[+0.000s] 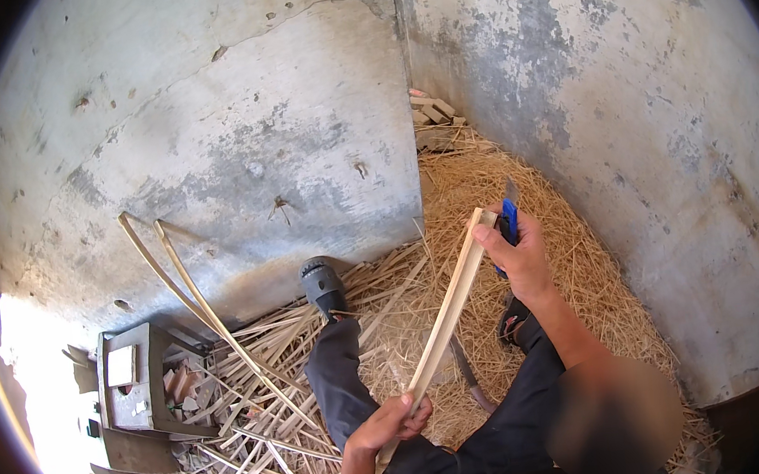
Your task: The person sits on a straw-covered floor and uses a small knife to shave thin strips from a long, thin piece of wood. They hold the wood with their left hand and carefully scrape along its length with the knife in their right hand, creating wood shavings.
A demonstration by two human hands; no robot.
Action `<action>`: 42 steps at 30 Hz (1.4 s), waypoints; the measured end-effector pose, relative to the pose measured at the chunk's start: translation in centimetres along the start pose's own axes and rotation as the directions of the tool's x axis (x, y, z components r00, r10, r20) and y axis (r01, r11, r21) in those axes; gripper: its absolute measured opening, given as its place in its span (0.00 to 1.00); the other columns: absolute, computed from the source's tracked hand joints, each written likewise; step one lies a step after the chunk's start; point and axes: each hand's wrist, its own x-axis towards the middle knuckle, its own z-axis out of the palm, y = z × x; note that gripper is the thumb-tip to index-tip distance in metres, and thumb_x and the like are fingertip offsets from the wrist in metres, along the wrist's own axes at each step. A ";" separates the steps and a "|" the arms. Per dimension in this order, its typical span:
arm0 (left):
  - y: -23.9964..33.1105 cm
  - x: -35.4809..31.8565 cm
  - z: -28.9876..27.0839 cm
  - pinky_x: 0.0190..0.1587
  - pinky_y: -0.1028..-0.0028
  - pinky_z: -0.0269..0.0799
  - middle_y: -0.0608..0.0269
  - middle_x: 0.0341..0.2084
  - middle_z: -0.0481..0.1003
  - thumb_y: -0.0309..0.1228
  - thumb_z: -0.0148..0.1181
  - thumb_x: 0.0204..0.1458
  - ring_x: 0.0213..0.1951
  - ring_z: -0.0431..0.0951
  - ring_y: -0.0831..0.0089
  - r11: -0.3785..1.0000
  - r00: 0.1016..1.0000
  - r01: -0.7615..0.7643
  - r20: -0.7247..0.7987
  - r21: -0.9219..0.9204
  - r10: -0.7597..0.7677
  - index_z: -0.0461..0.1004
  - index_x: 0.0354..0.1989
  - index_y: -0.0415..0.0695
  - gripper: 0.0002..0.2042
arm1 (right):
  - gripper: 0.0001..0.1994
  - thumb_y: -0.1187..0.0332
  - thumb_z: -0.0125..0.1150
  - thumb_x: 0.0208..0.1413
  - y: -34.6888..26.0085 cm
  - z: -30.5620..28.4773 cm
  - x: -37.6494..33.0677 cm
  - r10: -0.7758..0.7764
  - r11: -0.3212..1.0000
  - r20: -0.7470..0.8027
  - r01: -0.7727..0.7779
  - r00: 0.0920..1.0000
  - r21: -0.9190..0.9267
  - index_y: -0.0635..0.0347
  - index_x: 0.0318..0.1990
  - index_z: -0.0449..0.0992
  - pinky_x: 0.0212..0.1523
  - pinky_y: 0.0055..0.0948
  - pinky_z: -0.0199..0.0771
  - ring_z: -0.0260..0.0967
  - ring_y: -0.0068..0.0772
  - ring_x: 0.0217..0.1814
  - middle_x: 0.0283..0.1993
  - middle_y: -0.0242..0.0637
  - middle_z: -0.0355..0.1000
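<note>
A long pale split bamboo strip (447, 316), with a line running along its length, slants over my lap. Its lower part lies in my left hand (389, 424), whose fingers are closed round it. At the upper end, my right hand (521, 251) pinches the strip between thumb and fingers. The same hand holds a blue-handled utility knife (508, 218), its blade pointing up beside the strip's tip. The right fingers are partly hidden behind the knife and strip.
A heap of straw-like shavings (570, 284) covers the floor at right. Many loose strips (245, 457) lie at left, near a grey box-like metal case (133, 390). Two long bent strips (183, 292) lean by the wall (212, 143). My shoe (322, 286) is close to that wall.
</note>
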 end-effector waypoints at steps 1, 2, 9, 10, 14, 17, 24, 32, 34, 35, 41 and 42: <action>0.0 0.0 0.1 0.24 0.81 0.53 0.76 0.24 0.57 0.59 0.37 0.75 0.23 0.55 0.84 1.000 1.000 -0.001 -0.007 0.007 0.001 0.66 0.37 0.43 0.29 | 0.15 0.59 0.72 0.62 0.0 0.0 0.0 0.018 1.000 -0.008 -0.018 1.000 -0.009 0.64 0.45 0.84 0.39 0.20 0.72 0.75 0.15 0.36 0.36 0.30 0.81; 0.0 0.0 0.2 0.25 0.81 0.53 0.76 0.24 0.57 0.58 0.37 0.75 0.23 0.55 0.84 0.999 0.999 0.020 -0.032 0.027 -0.019 0.66 0.38 0.43 0.28 | 0.16 0.59 0.72 0.62 0.0 0.0 -0.1 0.010 1.000 -0.013 -0.010 1.000 0.009 0.64 0.45 0.84 0.39 0.20 0.72 0.74 0.15 0.36 0.36 0.30 0.81; -0.1 -0.1 0.4 0.26 0.81 0.53 0.77 0.25 0.56 0.55 0.36 0.77 0.25 0.54 0.84 0.994 0.996 0.051 -0.081 0.095 -0.043 0.67 0.41 0.44 0.25 | 0.17 0.58 0.68 0.64 0.0 0.2 -0.1 -0.038 0.999 0.022 0.037 0.999 0.030 0.65 0.49 0.84 0.38 0.20 0.71 0.74 0.15 0.36 0.35 0.30 0.80; 0.0 -0.1 0.5 0.26 0.81 0.53 0.77 0.25 0.55 0.54 0.36 0.77 0.25 0.54 0.84 0.994 0.996 0.046 -0.085 0.099 -0.038 0.66 0.40 0.44 0.25 | 0.17 0.58 0.66 0.65 0.1 0.0 -0.1 -0.020 0.998 0.040 0.018 0.999 0.056 0.65 0.49 0.84 0.38 0.20 0.72 0.74 0.15 0.36 0.35 0.30 0.80; 0.1 -0.3 0.7 0.27 0.81 0.54 0.77 0.25 0.55 0.54 0.35 0.77 0.25 0.53 0.84 0.994 0.995 0.039 -0.099 0.107 -0.029 0.66 0.39 0.45 0.25 | 0.16 0.61 0.63 0.68 0.7 -1.1 0.0 0.066 0.979 0.126 -0.089 0.990 0.186 0.66 0.52 0.84 0.38 0.19 0.71 0.73 0.15 0.35 0.34 0.29 0.79; 0.4 -0.4 1.0 0.27 0.81 0.54 0.77 0.24 0.55 0.54 0.34 0.77 0.25 0.53 0.84 0.992 0.993 0.049 -0.113 0.112 -0.037 0.65 0.37 0.45 0.25 | 0.16 0.62 0.63 0.69 -0.1 -0.6 -0.2 -0.013 0.993 0.116 0.000 0.993 0.115 0.65 0.53 0.84 0.29 0.18 0.63 0.65 0.11 0.26 0.28 0.23 0.73; 0.1 -0.6 0.8 0.36 0.77 0.64 0.70 0.32 0.65 0.60 0.43 0.72 0.33 0.64 0.80 0.994 0.992 -0.060 -0.102 0.094 0.070 0.68 0.53 0.39 0.30 | 0.15 0.59 0.68 0.67 0.7 0.1 0.2 0.045 0.989 0.015 -0.047 0.999 0.140 0.64 0.47 0.84 0.19 0.21 0.44 0.48 0.10 0.16 0.18 0.17 0.59; 0.0 -5.5 -3.9 0.70 0.58 0.63 0.46 0.62 0.71 0.70 0.63 0.56 0.66 0.71 0.57 0.955 0.988 -0.042 -0.130 0.292 0.083 0.55 0.76 0.34 0.54 | 0.15 0.57 0.72 0.64 0.9 -2.0 1.9 0.052 0.953 -0.215 0.016 0.975 0.302 0.62 0.44 0.85 0.17 0.20 0.42 0.49 0.10 0.15 0.20 0.16 0.64; 0.3 -7.6 -5.0 0.70 0.58 0.63 0.44 0.64 0.70 0.71 0.62 0.54 0.66 0.72 0.56 0.950 0.989 -0.021 -0.131 0.312 0.065 0.54 0.76 0.33 0.57 | 0.15 0.58 0.71 0.65 0.7 -3.3 2.7 0.037 0.939 -0.283 0.063 0.958 0.337 0.63 0.46 0.84 0.17 0.19 0.43 0.50 0.10 0.15 0.20 0.17 0.64; 0.4 -8.5 -5.5 0.69 0.59 0.65 0.46 0.62 0.72 0.72 0.64 0.52 0.66 0.73 0.58 0.938 0.986 0.008 -0.160 0.346 0.051 0.55 0.76 0.34 0.57 | 0.15 0.58 0.70 0.65 0.6 -4.1 3.0 0.014 0.927 -0.306 0.102 0.952 0.362 0.63 0.46 0.84 0.17 0.19 0.43 0.50 0.10 0.15 0.20 0.17 0.64; 0.5 -8.5 -6.1 0.51 0.72 0.74 0.64 0.39 0.80 0.51 0.69 0.62 0.46 0.79 0.76 0.789 0.926 0.368 -0.274 0.491 -0.261 0.76 0.60 0.38 0.29 | 0.17 0.56 0.70 0.66 0.1 -5.4 4.1 -0.003 0.901 -0.402 0.177 0.915 0.395 0.63 0.49 0.83 0.19 0.19 0.45 0.47 0.10 0.16 0.19 0.18 0.61; 0.9 -8.2 -6.3 0.46 0.74 0.76 0.66 0.36 0.80 0.48 0.69 0.64 0.41 0.79 0.79 0.740 0.877 0.477 -0.309 0.473 -0.368 0.79 0.56 0.39 0.24 | 0.18 0.55 0.70 0.66 0.5 -5.4 4.4 0.001 0.909 -0.409 0.170 0.913 0.382 0.63 0.49 0.83 0.19 0.19 0.45 0.47 0.10 0.16 0.21 0.20 0.63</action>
